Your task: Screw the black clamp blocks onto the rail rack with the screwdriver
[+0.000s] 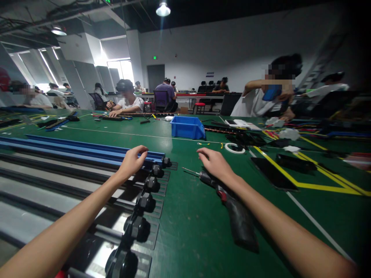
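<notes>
My left hand (133,161) is over the near ends of the long blue rails (101,153), its thumb and fingers slightly apart; whether it touches them I cannot tell. Beneath and beside it runs a row of black knobs (145,201) along the ends of the dark and grey bars. My right hand (216,163) is just above a black cordless screwdriver (236,220) with a red switch and a thin bit pointing left. Its fingers are bent loosely, with nothing between them, and the palm side is hidden.
A blue plastic bin (188,128) stands on the green tabletop (185,239). To the right are a white tape ring (234,148), a dark flat panel (272,173) and yellow tape lines. Co-workers sit across the table, one person (261,96) at the right.
</notes>
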A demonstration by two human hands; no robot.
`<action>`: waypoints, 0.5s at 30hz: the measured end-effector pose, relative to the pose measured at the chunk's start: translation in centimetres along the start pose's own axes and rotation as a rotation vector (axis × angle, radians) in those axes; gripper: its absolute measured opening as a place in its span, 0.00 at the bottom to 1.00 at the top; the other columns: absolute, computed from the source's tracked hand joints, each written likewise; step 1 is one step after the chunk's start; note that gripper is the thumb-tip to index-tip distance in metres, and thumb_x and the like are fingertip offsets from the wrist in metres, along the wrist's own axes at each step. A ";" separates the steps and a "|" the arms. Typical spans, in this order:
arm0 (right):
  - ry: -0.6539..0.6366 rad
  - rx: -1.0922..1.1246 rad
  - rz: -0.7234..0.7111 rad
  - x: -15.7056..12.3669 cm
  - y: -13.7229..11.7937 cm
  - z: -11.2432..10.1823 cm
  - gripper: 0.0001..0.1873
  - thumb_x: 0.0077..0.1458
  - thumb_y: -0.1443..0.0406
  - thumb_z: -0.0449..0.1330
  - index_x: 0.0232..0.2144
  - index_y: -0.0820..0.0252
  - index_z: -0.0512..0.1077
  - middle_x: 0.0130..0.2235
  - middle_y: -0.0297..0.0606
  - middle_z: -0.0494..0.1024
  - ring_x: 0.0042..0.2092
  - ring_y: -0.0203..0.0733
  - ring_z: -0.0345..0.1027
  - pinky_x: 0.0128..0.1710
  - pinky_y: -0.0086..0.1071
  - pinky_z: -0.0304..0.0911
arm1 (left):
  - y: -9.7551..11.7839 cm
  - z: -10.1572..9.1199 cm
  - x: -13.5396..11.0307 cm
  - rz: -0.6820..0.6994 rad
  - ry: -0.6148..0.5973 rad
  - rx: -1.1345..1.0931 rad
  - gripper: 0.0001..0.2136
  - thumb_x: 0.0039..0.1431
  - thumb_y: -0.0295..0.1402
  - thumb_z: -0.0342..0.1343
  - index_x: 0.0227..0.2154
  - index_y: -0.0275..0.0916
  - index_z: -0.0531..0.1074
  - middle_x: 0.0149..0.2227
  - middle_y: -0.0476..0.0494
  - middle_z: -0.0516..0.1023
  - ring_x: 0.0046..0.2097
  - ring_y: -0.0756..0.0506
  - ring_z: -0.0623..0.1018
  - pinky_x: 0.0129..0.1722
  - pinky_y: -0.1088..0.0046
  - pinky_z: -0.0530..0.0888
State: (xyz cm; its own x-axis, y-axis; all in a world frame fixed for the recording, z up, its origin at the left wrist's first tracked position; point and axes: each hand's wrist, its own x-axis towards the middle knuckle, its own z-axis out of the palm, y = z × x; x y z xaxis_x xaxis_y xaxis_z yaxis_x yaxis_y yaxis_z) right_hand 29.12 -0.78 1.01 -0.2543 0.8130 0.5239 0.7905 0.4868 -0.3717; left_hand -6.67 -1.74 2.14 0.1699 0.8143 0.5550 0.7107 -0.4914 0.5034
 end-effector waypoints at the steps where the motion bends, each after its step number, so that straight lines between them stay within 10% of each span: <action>1: -0.011 0.032 -0.025 0.5 -1.4 0.3 0.14 0.64 0.65 0.52 0.48 0.56 0.74 0.46 0.40 0.80 0.47 0.44 0.74 0.46 0.33 0.65 | 0.0 0.0 0.0 -0.002 -0.008 0.000 0.11 0.62 0.35 0.50 0.40 0.39 0.76 0.41 0.43 0.81 0.44 0.43 0.78 0.44 0.70 0.71; 8: -0.308 -0.112 0.008 2.8 -5.6 4.6 0.16 0.61 0.64 0.57 0.51 0.54 0.74 0.47 0.42 0.80 0.48 0.49 0.74 0.46 0.35 0.65 | -0.7 0.0 0.0 -0.042 -0.003 0.007 0.11 0.62 0.36 0.51 0.39 0.39 0.76 0.41 0.44 0.81 0.44 0.43 0.78 0.44 0.70 0.71; 15: -0.264 -0.163 -0.044 0.8 -4.6 6.1 0.15 0.66 0.62 0.53 0.51 0.55 0.72 0.47 0.42 0.79 0.49 0.46 0.73 0.49 0.34 0.63 | -0.1 0.2 -0.1 -0.032 -0.012 -0.012 0.12 0.62 0.37 0.50 0.40 0.40 0.77 0.41 0.44 0.81 0.44 0.43 0.78 0.42 0.70 0.71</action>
State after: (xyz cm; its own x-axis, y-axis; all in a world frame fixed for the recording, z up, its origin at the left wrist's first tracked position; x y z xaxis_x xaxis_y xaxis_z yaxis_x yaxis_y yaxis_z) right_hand 21.90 -0.42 -1.54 -0.4090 0.8577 0.3115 0.8492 0.4827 -0.2142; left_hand -6.66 -1.74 1.92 0.1553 0.8332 0.5307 0.7074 -0.4688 0.5289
